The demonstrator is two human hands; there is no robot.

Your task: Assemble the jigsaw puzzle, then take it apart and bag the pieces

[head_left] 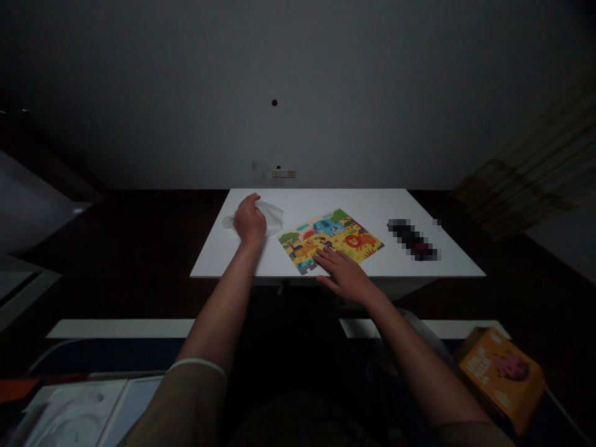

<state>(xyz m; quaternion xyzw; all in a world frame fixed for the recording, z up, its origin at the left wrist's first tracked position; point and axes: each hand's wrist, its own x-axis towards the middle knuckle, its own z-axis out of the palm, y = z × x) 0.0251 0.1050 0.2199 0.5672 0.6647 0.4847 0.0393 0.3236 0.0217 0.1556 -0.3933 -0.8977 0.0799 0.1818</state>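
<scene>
A colourful jigsaw puzzle (349,241) with a lion, an elephant and other animals lies tilted on the white table (372,202). Knobbed piece edges show at its near left corner. My right hand (343,273) rests over the puzzle's near edge, palm down, with its fingers stretched out and apart. To the left of the puzzle, my left hand (250,220) is closed over a crumpled, see-through plastic bag (274,215). Its fingertips are partly hidden, and the bag spreads out on both sides of the hand.
A dark, pixelated object (413,239) lies on the table's right side. An orange box (503,375) sits low at the right, beside my right forearm. At lower left is an open white case or book (79,410). A grey wall (349,112) with sockets stands behind the table.
</scene>
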